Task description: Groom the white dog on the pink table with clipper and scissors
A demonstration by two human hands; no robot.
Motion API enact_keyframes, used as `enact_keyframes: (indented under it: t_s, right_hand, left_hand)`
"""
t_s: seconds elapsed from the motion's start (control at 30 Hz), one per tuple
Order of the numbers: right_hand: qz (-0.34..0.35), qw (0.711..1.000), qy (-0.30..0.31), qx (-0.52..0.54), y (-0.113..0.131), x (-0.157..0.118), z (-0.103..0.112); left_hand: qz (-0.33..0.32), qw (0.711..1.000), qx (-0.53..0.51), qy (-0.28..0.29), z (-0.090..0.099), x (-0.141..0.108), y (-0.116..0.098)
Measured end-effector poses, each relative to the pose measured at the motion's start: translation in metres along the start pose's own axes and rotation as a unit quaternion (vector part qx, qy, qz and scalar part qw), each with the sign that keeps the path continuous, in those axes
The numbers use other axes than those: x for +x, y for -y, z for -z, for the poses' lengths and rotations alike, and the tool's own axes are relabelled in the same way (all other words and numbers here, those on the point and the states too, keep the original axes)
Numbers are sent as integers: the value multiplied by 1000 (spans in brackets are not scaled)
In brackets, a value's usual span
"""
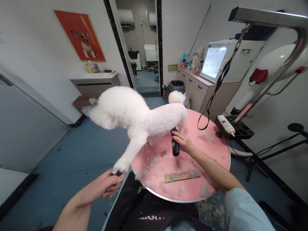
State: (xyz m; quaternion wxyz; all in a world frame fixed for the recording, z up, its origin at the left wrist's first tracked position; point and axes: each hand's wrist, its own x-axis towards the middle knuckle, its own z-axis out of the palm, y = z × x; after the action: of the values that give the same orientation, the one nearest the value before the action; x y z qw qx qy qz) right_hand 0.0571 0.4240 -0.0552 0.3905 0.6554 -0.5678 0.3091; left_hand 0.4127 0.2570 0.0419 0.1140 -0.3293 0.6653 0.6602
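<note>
A fluffy white dog (158, 120) stands on a round pink grooming table (207, 154), its head turned to the left. My left hand (109, 183) is closed around one front paw (120, 165), which it holds out past the table's near edge. In my right hand (184, 141) is a black hair clipper (175, 146), its upper end at the dog's belly near the hind leg. The clipper's blade is hidden against the fur. A flat metal comb (182, 177) lies on the tabletop, with loose tufts of hair around it.
A metal grooming arm (276, 17) with a hanging black loop leash (223, 73) rises on the right. Its black holder tray (245, 131) carries a white bottle (226, 125). Behind stand a drawer cabinet (197, 86) and a lit white box (214, 62). A dark apron (154, 205) covers my front.
</note>
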Motion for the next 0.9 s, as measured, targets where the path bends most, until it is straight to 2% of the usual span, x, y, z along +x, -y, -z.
enact_keyframes:
  t_s: [0.1,0.17,0.3,0.4,0.57,0.73,0.8,0.9]
  right_hand:
    - [9,998,-18,57,-2,-5,3]
    - [-9,995,-37,96,-5,-4,1]
    - [-134,973,-66,178,-16,-5,-8]
    - [-244,931,-102,251,-20,-11,-4]
    - [-399,827,-167,359,-15,-8,6]
    - [-518,729,-123,432,-16,1,-6]
    - [-543,706,-145,431,-17,2,-6]
    - [-546,700,-205,413,-16,5,-3]
  left_hand:
    - [7,1000,5,-9,1,0,2]
    - [0,1000,6,-5,1,0,2]
    - [-9,1000,-4,-4,1,1,4]
    - [-5,1000,-3,-2,0,0,3]
    - [8,1000,21,1,0,-2,-3]
    - [11,999,31,-3,3,-4,-3]
    - [11,1000,29,0,5,-4,-1]
    - [5,999,33,13,7,-4,2]
